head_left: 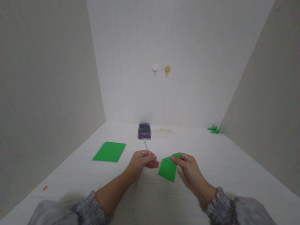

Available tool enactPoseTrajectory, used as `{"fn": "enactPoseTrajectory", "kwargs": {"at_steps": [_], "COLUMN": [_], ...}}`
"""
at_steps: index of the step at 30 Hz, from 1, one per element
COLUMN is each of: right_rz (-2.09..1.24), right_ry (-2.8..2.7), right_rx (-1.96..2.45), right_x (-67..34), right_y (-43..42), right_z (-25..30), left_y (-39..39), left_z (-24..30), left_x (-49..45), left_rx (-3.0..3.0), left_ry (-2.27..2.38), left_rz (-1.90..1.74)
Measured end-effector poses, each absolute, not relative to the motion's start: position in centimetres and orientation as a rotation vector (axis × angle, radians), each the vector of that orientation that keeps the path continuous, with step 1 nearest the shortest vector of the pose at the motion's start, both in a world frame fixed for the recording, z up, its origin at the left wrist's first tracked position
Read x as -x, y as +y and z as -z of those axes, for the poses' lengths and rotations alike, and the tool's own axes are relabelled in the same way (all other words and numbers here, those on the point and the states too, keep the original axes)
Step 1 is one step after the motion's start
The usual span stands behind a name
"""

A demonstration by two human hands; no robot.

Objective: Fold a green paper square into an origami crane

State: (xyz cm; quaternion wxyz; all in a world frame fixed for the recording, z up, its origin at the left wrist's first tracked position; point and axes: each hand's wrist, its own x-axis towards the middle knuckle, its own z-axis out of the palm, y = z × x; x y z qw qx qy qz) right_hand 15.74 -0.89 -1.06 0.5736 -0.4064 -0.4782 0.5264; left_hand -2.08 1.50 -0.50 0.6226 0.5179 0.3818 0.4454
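Note:
My right hand (pixel 188 167) pinches the top edge of a folded green paper (pixel 168 168), which hangs just above the white table (pixel 236 163). A short gap to the left of that paper, my left hand (pixel 144 160) has its fingers curled together with nothing visible in them; a ring shows on one finger. Both forearms wear grey gathered sleeves.
A flat stack of green paper sheets (pixel 109 151) lies to the left. A phone (pixel 144 131) stands near the back wall with a white cable (pixel 137 195) running toward me. Small green folded figures (pixel 214 129) sit in the far right corner. Two hooks (pixel 161 69) hang on the wall.

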Motion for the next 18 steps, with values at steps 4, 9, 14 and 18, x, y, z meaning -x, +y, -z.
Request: {"fn": "enactPoseTrajectory", "kwargs": {"at_steps": [4, 9, 14, 18], "right_rz": [-1.27, -1.273, -1.239, -1.114], "right_ry": [-1.156, -1.218, -1.283, -1.259], "right_rx": [0.94, 0.992, 0.943, 0.923], "right_x": [-15.6, -15.3, -15.2, -15.6], "right_y": [-1.1, -1.3, -1.4, -1.3], "right_z": [0.9, 0.9, 0.9, 0.6], "left_y": [1.5, 1.2, 1.3, 1.6], "left_z": [0.7, 1.0, 1.0, 1.2], "left_x": [1.7, 1.1, 1.0, 1.1], "left_rx": [-1.211, -1.269, -1.247, -1.239], "left_ry": [0.839, 0.827, 0.854, 0.85], "left_rz": [-0.975, -0.857, -0.901, -0.895]}}
